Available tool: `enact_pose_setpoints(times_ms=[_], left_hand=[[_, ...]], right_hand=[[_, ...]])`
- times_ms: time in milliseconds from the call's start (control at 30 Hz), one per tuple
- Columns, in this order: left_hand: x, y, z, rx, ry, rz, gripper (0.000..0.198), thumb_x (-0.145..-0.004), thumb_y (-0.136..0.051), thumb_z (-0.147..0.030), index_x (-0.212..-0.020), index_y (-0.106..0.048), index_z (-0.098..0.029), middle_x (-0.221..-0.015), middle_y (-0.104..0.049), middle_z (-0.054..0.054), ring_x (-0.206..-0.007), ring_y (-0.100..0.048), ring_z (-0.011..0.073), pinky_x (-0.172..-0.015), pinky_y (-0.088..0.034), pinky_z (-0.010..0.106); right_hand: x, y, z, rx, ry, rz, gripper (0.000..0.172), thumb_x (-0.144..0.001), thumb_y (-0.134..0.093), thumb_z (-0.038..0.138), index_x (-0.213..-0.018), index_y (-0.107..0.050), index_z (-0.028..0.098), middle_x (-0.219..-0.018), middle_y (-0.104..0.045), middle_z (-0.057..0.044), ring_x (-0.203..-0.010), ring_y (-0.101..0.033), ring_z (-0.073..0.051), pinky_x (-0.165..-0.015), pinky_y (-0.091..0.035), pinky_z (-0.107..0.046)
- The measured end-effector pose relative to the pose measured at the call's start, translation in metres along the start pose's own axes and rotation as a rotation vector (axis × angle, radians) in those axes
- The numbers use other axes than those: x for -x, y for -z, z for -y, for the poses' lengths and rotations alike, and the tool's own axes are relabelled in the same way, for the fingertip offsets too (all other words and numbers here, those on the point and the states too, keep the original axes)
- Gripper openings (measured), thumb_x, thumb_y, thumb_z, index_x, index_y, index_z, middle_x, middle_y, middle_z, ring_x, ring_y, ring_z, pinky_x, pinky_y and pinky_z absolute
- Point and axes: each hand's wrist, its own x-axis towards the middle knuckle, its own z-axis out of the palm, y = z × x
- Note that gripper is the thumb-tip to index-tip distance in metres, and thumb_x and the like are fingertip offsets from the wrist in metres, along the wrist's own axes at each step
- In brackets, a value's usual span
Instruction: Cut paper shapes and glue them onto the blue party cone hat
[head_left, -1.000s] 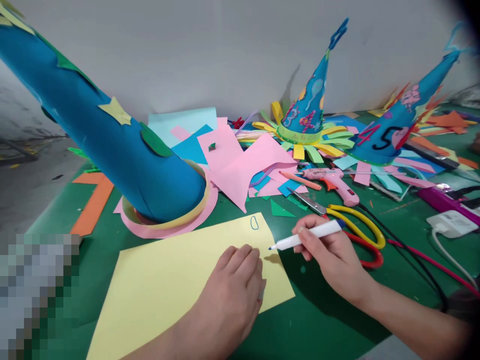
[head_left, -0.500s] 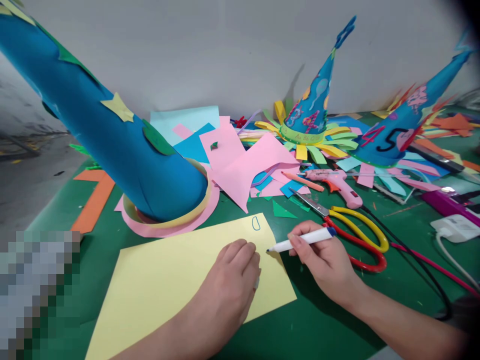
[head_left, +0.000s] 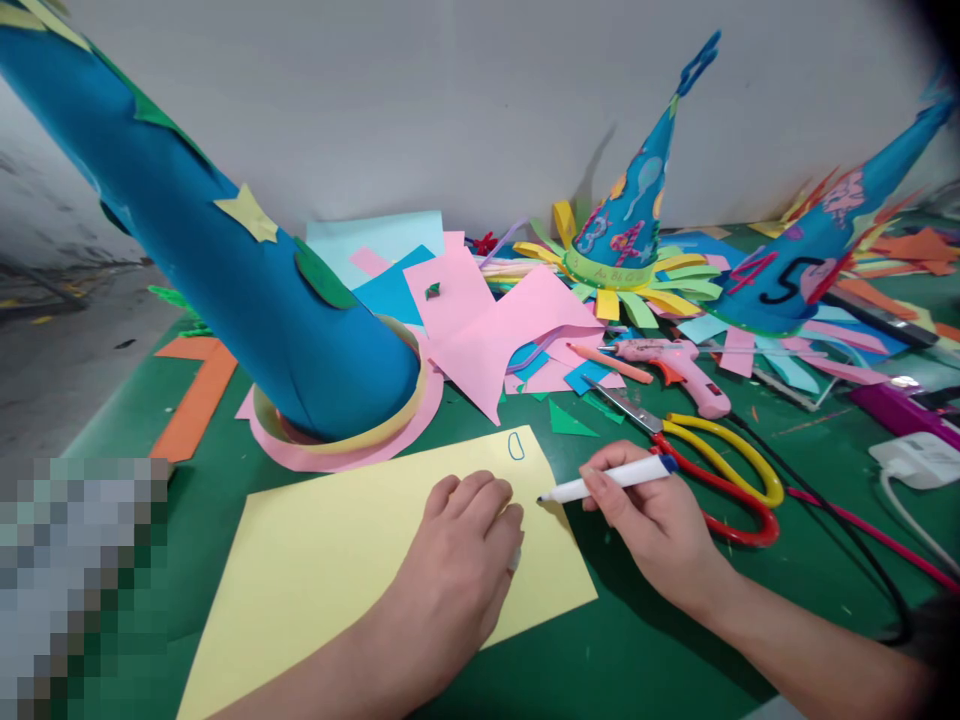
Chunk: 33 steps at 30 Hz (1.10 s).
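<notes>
My left hand (head_left: pixel 465 560) rests on a sheet of pale yellow paper (head_left: pixel 315 570), its fingers curled together. A small whitish bit shows beside its fingertips; what it is I cannot make out. Pinched in my right hand (head_left: pixel 652 520) is a white marker (head_left: pixel 611 480) with a blue end. Its dark tip points left, at the right part of the sheet, and whether it touches the paper I cannot tell. A small rounded outline (head_left: pixel 516 446) in blue is drawn near the sheet's top right corner. Scissors (head_left: pixel 720 470) with red and yellow handles lie just beyond my right hand.
A tall blue cone hat (head_left: pixel 322 350) with a pink and yellow brim stands at left. Two decorated cone hats (head_left: pixel 619 220) stand at the back right. Pink paper scraps (head_left: pixel 510 320), a pink glue gun (head_left: pixel 675 360) with a black cord, and a white plug (head_left: pixel 919 460) lie around.
The whole view has shifted slightly, so things sit a little further right. The fingers of my left hand have bent slightly; the marker is held as before and the drawn outline looks the same.
</notes>
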Motion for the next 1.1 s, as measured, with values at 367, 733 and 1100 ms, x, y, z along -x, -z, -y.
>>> enact_pose_setpoints(times_ms=[367, 733, 1100], left_hand=[[-0.0005, 0.0018, -0.0022, -0.003, 0.014, 0.025, 0.024, -0.081, -0.035, -0.008, -0.087, -0.058, -0.013, -0.086, -0.055, 0.010, -0.085, -0.048, 0.0243, -0.070, -0.043, 0.041], [-0.0024, 0.0055, -0.0036, -0.019, 0.036, 0.090, 0.024, -0.079, -0.037, -0.007, -0.089, -0.059, -0.011, -0.087, -0.056, 0.011, -0.087, -0.048, 0.0252, -0.074, -0.043, 0.043], [-0.0006, 0.0062, -0.0035, 0.019, 0.060, 0.078, 0.023, -0.079, -0.038, -0.007, -0.089, -0.059, -0.011, -0.090, -0.055, 0.011, -0.088, -0.046, 0.0252, -0.075, -0.043, 0.042]], right_hand=[[0.0005, -0.0008, 0.0002, 0.023, 0.021, -0.005, 0.015, -0.085, -0.047, 0.036, -0.082, -0.052, 0.022, -0.061, -0.054, 0.002, -0.053, -0.048, -0.013, -0.045, -0.033, -0.024], [0.0003, -0.0015, 0.0026, 0.048, 0.016, -0.039, 0.017, -0.085, -0.047, 0.037, -0.078, -0.051, 0.022, -0.058, -0.052, 0.002, -0.053, -0.048, -0.013, -0.045, -0.033, -0.023], [-0.0006, -0.0022, 0.0035, 0.062, 0.012, -0.030, 0.018, -0.084, -0.047, 0.038, -0.078, -0.052, 0.022, -0.058, -0.053, 0.002, -0.055, -0.050, -0.013, -0.045, -0.034, -0.023]])
